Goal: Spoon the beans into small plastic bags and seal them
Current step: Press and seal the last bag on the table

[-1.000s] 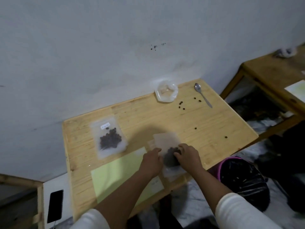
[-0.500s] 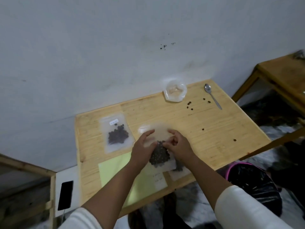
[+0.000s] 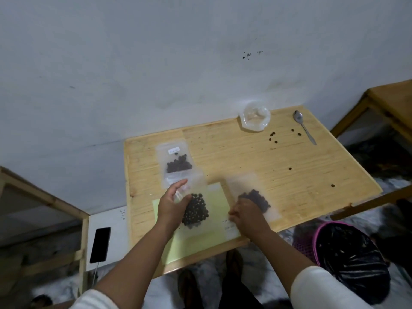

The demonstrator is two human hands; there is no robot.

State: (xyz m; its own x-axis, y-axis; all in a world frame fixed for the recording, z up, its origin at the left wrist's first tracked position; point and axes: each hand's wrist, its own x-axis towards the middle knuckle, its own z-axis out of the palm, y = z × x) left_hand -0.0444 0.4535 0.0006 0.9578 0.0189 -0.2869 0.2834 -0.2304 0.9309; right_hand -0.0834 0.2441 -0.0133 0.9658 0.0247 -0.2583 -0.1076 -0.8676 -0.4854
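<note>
The left hand (image 3: 172,206) grips a filled bag (image 3: 195,210) over the green sheet (image 3: 214,219) on the table (image 3: 289,166), the right hand (image 3: 245,214) pinches another bag (image 3: 256,198) beside it, so each seal wants pressing flat end to end.

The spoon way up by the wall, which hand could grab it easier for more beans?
Probably the right hand. The spoon lies at the table's far right corner, on that hand's side. The left hand holds a bag of beans and would have to cross over.
</note>
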